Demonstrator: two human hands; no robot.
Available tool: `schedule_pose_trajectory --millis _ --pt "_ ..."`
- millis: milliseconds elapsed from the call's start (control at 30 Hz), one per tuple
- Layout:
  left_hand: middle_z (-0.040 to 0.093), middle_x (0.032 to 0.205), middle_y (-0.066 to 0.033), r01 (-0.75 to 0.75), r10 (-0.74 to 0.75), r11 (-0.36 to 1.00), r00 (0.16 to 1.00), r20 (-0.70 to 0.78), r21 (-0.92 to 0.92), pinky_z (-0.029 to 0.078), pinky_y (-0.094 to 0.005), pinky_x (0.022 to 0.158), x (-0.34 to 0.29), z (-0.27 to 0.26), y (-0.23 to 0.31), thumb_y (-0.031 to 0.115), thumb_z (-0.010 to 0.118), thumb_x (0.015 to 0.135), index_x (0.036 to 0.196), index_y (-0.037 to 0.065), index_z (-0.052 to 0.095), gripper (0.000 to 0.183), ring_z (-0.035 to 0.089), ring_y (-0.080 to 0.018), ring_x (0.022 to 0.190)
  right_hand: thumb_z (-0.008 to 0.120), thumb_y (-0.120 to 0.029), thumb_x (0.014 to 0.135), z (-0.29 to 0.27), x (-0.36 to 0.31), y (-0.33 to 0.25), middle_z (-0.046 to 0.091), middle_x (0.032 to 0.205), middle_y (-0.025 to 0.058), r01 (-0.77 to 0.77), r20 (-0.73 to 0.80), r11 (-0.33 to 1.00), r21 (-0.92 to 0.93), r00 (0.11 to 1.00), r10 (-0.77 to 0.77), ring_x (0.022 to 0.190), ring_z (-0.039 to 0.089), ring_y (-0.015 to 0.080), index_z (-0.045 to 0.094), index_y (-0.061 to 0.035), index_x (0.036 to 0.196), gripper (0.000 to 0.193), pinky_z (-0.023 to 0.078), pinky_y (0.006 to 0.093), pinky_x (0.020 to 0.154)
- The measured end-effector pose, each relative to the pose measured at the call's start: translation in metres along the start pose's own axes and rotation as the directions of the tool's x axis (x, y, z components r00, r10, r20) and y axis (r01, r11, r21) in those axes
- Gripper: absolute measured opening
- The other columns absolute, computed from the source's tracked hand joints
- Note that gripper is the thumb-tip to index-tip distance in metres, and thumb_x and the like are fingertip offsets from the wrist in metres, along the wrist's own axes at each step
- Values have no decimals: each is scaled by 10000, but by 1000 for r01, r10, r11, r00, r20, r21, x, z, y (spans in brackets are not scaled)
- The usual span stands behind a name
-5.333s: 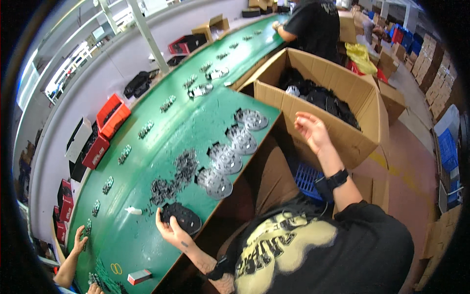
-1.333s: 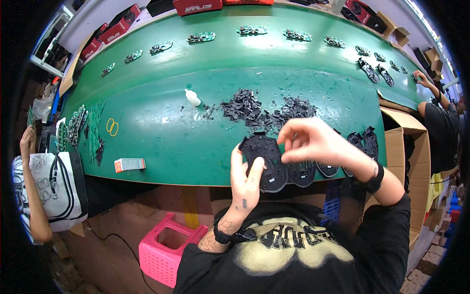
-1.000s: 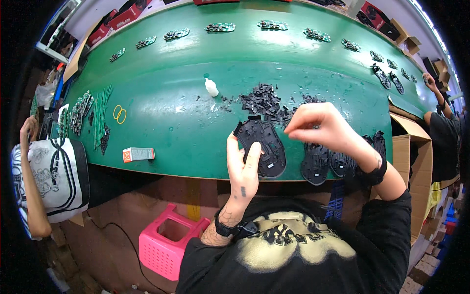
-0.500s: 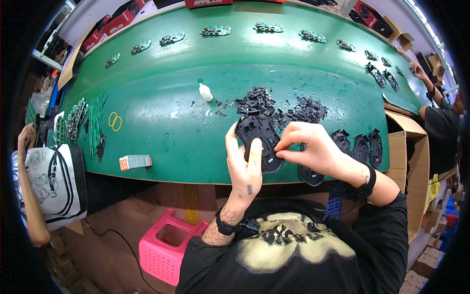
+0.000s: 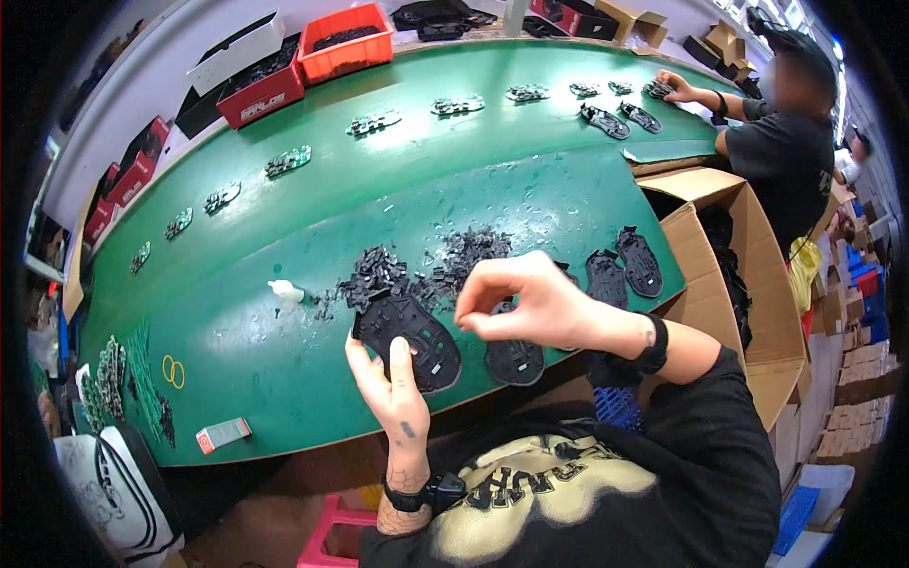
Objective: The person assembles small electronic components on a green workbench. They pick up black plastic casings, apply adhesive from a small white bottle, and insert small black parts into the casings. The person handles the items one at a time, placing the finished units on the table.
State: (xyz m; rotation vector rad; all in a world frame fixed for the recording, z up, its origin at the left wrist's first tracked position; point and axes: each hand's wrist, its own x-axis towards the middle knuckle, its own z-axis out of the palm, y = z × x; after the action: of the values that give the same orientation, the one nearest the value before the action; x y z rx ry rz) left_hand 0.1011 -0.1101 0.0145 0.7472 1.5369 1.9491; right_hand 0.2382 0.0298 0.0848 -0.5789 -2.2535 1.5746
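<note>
the left hand (image 5: 391, 399) grips the black shell (image 5: 414, 343) above the near edge of the desk (image 5: 294, 379), long axis slanting down toward that edge. just right of it, apart, the right hand (image 5: 542, 298) is pinched; cannot tell on what.

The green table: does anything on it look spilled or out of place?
The small black parts look rather spilled: they lie in loose heaps beyond the shell in the left hand, with strays near the white bottle. Nothing looks clearly damaged.
</note>
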Motion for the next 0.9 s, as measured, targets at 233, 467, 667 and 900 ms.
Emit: schedule_pose_trajectory --millis 233,467,667,900 --pt "543 1150 -98 78 -73 995 994 79 -57 478 -273 822 -2 10 6 54 515 942 1345 -20 336 447 565 -141 951 692 -31 802 -10 -21 10 681 841 42 -214 53 914 343 977 209 801 642 93 657 1 892 102 525 250 766" --pt "570 1114 -96 55 -39 992 990 139 -115 497 -248 775 -5 12 4 80 511 954 1324 -25 349 417 589 -119 909 689 -34 809 -1 -24 13 677 862 33 -186 20 941 282 982 188 802 637 85 660 0 934 133 517 239 753" --pt "575 1041 -60 56 -52 995 997 50 -86 469 -221 754 -1 11 3 77 525 954 1295 -15 372 385 548 -84 844 688 -1 769 -23 -21 12 668 819 81 187 -170 893 -410 946 -276 716 653 150 697 -8 885 117 522 258 648" --pt "563 972 -34 -23 20 997 999 -39 -69 449 -218 732 -7 -11 1 74 532 951 1222 -3 428 300 506 -69 806 725 -86 744 -18 -66 32 630 807 73 113 -12 845 -522 990 -140 776 626 251 706 -47 845 110 507 345 696"
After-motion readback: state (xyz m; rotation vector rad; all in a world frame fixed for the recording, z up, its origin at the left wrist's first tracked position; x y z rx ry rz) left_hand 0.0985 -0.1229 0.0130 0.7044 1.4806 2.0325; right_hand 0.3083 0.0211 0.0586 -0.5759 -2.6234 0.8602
